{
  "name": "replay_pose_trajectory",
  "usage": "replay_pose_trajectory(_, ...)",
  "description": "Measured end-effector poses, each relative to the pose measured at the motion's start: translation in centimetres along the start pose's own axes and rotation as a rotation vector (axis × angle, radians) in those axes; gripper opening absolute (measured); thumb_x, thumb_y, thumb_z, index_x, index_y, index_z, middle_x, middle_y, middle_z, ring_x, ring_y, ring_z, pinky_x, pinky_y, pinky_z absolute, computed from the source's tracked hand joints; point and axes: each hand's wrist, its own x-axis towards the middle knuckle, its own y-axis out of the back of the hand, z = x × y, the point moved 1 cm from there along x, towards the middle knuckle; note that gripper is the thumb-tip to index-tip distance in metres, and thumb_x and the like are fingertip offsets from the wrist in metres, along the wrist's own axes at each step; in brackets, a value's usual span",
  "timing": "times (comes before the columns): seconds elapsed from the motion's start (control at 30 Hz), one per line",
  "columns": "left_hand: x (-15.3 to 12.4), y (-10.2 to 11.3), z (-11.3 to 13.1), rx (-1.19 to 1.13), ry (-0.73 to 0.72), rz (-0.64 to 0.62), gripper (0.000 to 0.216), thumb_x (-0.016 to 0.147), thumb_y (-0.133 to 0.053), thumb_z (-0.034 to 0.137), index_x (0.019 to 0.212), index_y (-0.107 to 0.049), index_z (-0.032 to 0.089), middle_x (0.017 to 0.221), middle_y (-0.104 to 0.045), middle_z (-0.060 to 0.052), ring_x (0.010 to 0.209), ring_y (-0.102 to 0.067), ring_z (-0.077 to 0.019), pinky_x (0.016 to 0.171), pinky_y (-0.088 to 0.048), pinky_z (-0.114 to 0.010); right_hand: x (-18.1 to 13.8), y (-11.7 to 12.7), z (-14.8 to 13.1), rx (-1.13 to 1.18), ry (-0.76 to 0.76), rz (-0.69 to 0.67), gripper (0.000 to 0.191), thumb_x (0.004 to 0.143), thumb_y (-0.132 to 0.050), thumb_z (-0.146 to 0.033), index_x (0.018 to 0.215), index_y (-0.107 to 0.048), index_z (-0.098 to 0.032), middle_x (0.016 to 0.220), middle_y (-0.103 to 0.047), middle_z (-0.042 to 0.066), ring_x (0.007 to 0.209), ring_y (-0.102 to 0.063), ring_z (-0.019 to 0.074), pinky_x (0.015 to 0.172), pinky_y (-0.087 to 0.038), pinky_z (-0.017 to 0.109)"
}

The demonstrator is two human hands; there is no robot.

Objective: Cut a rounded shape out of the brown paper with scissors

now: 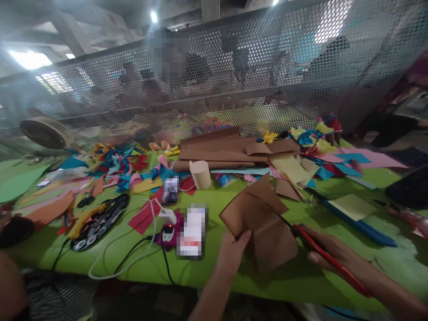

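My left hand [233, 249] pinches the lower left edge of a folded brown paper sheet [267, 238] between thumb and fingers, holding it over the green table. My right hand [329, 250] is closed on a pair of scissors with long red handles [334, 263]. The dark scissor blades reach the paper's right side, at the gap between its upper flap and lower part. How far the blades are parted I cannot tell.
Left of the paper lie two phones [192, 234] [170, 190], a purple power strip [167, 236] and looping cables. Behind stand a cream roll [200, 174] and stacked brown paper [220, 151]. A yellow glue gun [85, 218] sits left; a blue tool [361, 225] lies right. Perforated metal screen [234, 71] behind.
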Motion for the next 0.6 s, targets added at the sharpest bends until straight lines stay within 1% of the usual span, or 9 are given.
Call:
replay_pose_trajectory(0.07,0.0,0.0,0.0,0.011,-0.006,-0.004,0.050,0.068,-0.082,0.057,0.094,-0.083,0.015,0.099,-0.081,-0.012,0.104,-0.072,-0.0352,0.090,-0.054,-0.037,0.3,0.1,-1.3,0.032,0.021,-0.046,0.069,0.077,-0.059,-0.079,0.116,-0.078,-0.025,0.099,-0.080,0.010,0.089,-0.073,0.0368,0.075,-0.062,0.043)
replay_pose_trajectory(0.17,0.0,0.1,0.0,0.029,-0.002,0.000,0.049,0.069,-0.081,0.057,0.091,-0.082,0.014,0.098,-0.081,-0.012,0.102,-0.072,-0.0345,0.088,-0.054,-0.036,0.9,0.1,-2.7,0.075,0.039,-0.062,0.064,0.078,-0.060,-0.077,0.103,-0.080,-0.022,0.086,-0.079,0.007,0.075,-0.072,0.0313,0.064,-0.059,0.038)
replay_pose_trajectory(0.23,0.0,0.1,0.0,0.036,0.007,0.001,0.050,0.069,-0.081,0.058,0.092,-0.082,0.013,0.097,-0.081,-0.011,0.101,-0.072,-0.0339,0.086,-0.054,-0.036,1.2,-0.1,-2.6,0.099,0.044,-0.047,0.062,0.077,-0.060,-0.077,0.096,-0.080,-0.021,0.079,-0.077,0.007,0.069,-0.071,0.0291,0.059,-0.057,0.035)
replay_pose_trajectory(0.3,0.0,0.2,-0.1,0.041,0.021,-0.004,0.052,0.068,-0.081,0.058,0.094,-0.082,0.013,0.098,-0.081,-0.010,0.102,-0.072,-0.0337,0.087,-0.054,-0.036,1.4,-0.4,-1.8,0.109,0.056,-0.028,0.060,0.077,-0.061,-0.076,0.094,-0.080,-0.022,0.075,-0.076,0.006,0.064,-0.070,0.0280,0.055,-0.056,0.034)
replay_pose_trajectory(0.37,0.0,0.2,0.0,0.041,0.033,-0.016,0.053,0.067,-0.081,0.060,0.092,-0.082,0.013,0.098,-0.081,-0.011,0.101,-0.072,-0.0340,0.086,-0.055,-0.036,1.3,-0.6,-1.0,0.105,0.074,-0.021,0.058,0.077,-0.063,-0.075,0.094,-0.079,-0.022,0.077,-0.077,0.006,0.066,-0.071,0.0288,0.057,-0.057,0.035)
replay_pose_trajectory(0.43,0.0,0.1,0.0,0.020,0.029,-0.027,0.052,0.067,-0.082,0.061,0.089,-0.082,0.014,0.097,-0.081,-0.011,0.101,-0.072,-0.0346,0.087,-0.055,-0.037,1.1,-0.6,-0.4,0.087,0.083,-0.034,0.058,0.080,-0.061,-0.074,0.097,-0.079,-0.022,0.083,-0.078,0.008,0.074,-0.073,0.0314,0.062,-0.059,0.037)
replay_pose_trajectory(0.5,0.0,0.0,0.2,-0.009,0.010,-0.038,0.051,0.067,-0.083,0.059,0.092,-0.082,0.014,0.099,-0.081,-0.011,0.104,-0.071,-0.0353,0.090,-0.055,-0.038,0.8,-0.4,-0.2,0.057,0.089,-0.045,0.059,0.082,-0.059,-0.074,0.103,-0.078,-0.022,0.089,-0.079,0.010,0.083,-0.074,0.0349,0.068,-0.061,0.040)
replay_pose_trajectory(0.6,0.0,-0.1,0.2,-0.016,0.002,-0.064,0.048,0.068,-0.083,0.053,0.098,-0.082,0.015,0.102,-0.081,-0.010,0.106,-0.071,-0.0353,0.091,-0.055,-0.038,0.5,0.0,-0.5,0.000,0.092,-0.002,0.067,0.079,-0.060,-0.078,0.113,-0.077,-0.023,0.102,-0.080,0.013,0.094,-0.074,0.0394,0.075,-0.062,0.045)
